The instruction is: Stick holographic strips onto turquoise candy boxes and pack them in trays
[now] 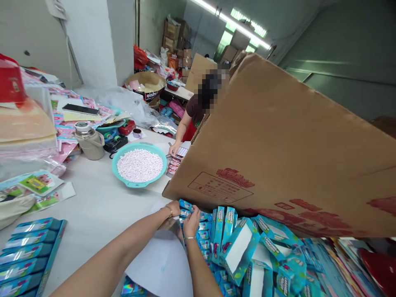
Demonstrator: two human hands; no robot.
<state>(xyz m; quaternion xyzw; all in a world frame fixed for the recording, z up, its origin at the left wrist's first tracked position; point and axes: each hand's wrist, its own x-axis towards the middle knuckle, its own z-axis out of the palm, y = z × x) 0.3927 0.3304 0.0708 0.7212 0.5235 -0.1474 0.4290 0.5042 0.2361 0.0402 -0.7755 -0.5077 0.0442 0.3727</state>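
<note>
My left hand (174, 208), wearing a thin band at the wrist, is closed at the near end of a small blue packet (185, 204). Just to its right, my right hand (192, 222) has its fingers bent onto the same packet; their tips are partly hidden. More blue packets lie in a stacked row (203, 235) beside the right wrist. Below my forearms a curved white sheet (163, 264) bulges upward. Blue printed cartons (238, 247) are heaped to the right of my right arm.
A large brown cardboard box (278, 136) leans over the right side. On the white table (95, 198) stand a turquoise basin of white pellets (139, 182), a beige flask (90, 142) and a blue tray of packets (52, 255). Another person (185, 123) works beyond the box.
</note>
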